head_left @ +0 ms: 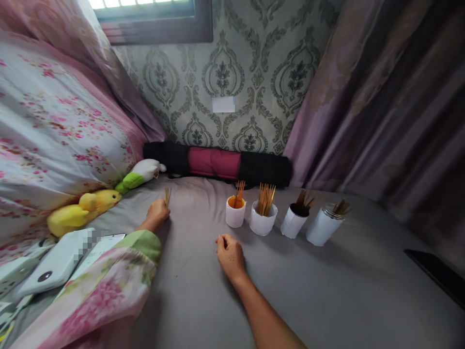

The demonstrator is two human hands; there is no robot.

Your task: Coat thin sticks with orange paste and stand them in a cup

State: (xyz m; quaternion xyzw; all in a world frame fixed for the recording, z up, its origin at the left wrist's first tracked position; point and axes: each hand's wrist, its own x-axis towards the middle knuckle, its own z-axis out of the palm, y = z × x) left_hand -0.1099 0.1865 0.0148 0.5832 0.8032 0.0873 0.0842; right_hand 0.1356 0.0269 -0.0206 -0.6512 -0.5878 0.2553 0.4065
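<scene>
My left hand is closed around a small bundle of thin sticks, which point upward out of the fist above the grey sheet. My right hand rests lower and nearer the middle, fingers curled shut, with nothing seen sticking out of them. Beyond it stands a white-wrapped cup with an orange inside, holding a few sticks. To its right come a wider white cup with many sticks, a dark-lined white cup and a white-wrapped jar, both tilted-looking and holding darker sticks.
A black and maroon rolled bag lies along the wall. Yellow and green-white plush toys lie at left. Nearer are a white device, a phone and a power strip. A dark flat object lies far right.
</scene>
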